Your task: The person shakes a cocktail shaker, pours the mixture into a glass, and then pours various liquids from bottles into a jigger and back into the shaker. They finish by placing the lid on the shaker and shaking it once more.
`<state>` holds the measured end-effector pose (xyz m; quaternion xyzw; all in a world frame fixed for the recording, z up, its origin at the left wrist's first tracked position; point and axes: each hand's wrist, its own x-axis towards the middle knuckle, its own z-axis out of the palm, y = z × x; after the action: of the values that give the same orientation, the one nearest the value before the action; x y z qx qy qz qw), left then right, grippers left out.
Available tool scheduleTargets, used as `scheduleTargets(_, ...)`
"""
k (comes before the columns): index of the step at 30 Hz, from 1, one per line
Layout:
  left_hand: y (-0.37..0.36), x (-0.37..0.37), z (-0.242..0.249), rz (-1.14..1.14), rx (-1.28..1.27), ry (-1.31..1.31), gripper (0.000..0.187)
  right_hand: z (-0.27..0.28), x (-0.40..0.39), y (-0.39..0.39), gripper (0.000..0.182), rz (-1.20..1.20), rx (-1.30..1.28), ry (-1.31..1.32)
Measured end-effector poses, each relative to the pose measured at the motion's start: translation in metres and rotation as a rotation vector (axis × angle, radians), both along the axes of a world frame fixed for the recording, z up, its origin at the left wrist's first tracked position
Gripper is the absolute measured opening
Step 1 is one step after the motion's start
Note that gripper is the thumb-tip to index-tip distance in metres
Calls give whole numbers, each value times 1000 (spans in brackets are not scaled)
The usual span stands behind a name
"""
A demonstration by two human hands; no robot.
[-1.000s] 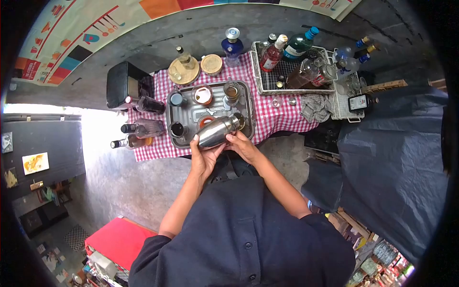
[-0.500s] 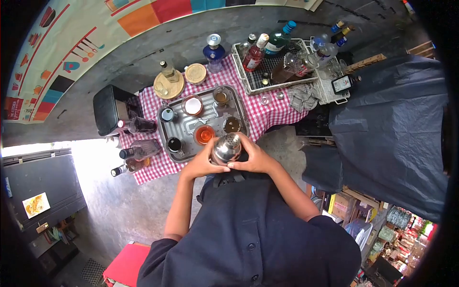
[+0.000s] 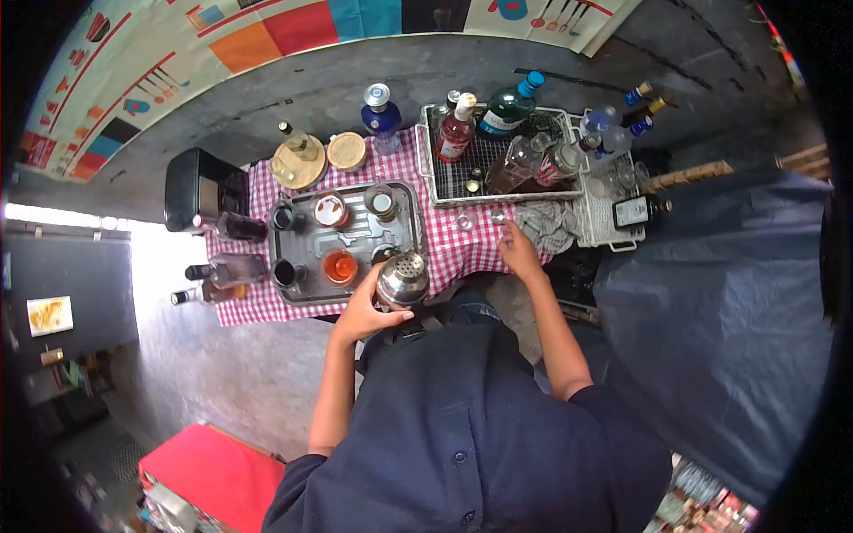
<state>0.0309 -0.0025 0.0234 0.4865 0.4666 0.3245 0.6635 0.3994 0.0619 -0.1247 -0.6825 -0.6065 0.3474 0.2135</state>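
In the head view, my left hand (image 3: 362,311) is wrapped round the metal cocktail shaker (image 3: 402,282). Its perforated strainer top shows, tilted toward the camera. Away to the right, my right hand (image 3: 521,252) reaches over the checked cloth with the index finger stretched out. Those fingertips are right at a small metal cap (image 3: 498,216), beside a small clear glass (image 3: 463,222). Just beyond the shaker lies the grey tray (image 3: 346,298), bearing a glass of orange-red drink (image 3: 339,266), a glass with a pale top (image 3: 330,210) and several dark-filled cups.
A white wire basket (image 3: 498,199) of bottles stands at the back right, with a crumpled grey cloth (image 3: 546,226) in front. More bottles line the table's left end near a black box (image 3: 191,191). At the back are a blue bottle (image 3: 380,120) and a round wooden board (image 3: 298,169).
My right hand has left the shaker and moved right, to the small metal cap. My left hand keeps the shaker alone. The whole view has shifted a little.
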Motion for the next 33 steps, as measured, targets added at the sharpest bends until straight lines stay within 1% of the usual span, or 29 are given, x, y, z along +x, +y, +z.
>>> scheduleTargets(1,-1,14,-2,13,5,0,94,-4,11,12,56,49,73,-80)
scheduleTargets(2,-1,27,-5,31,11,0,94,-7,22,25,63,21,-72,-25)
scheduleTargets(5,-7,67,-10,151,1,-3,93,-27,41,49,69,210,34,-138)
scheduleTargets(6,-10,81,-9,200,-5,-25,93,-45,47,55,73,210,-26,-17)
scheduleTargets(9,-22,114,-4,306,-11,-59,94,-52,46,64,75,225,-54,11)
scheduleTargets(10,-27,122,-2,332,-10,-67,95,-56,45,64,75,202,21,62)
scheduleTargets(13,-39,141,0,384,-37,-93,93,-58,43,68,67,207,84,-27)
scheduleTargets(14,-41,145,-1,395,-49,-102,93,-57,41,71,60,195,76,-2)
scheduleTargets(17,-43,151,-7,366,-4,-80,91,-54,36,76,57,222,55,-71)
scheduleTargets(19,-47,159,-2,359,-14,-81,91,-62,32,77,53,185,91,-87)
scheduleTargets(20,-49,161,-6,351,26,-38,91,-66,32,79,52,186,96,-99)
scheduleTargets(22,-52,170,-4,371,16,-56,90,-62,35,81,50,215,115,-101)
scheduleTargets(26,-54,182,-2,344,7,-64,86,-44,44,80,50,239,8,-45)
scheduleTargets(29,-56,187,-8,319,15,-54,85,-36,56,68,53,246,-133,173)
scheduleTargets(30,-55,189,-10,313,14,-53,84,-22,57,62,49,258,-167,154)
scheduleTargets(33,-49,194,-19,294,49,-30,84,23,66,40,42,249,-191,498)
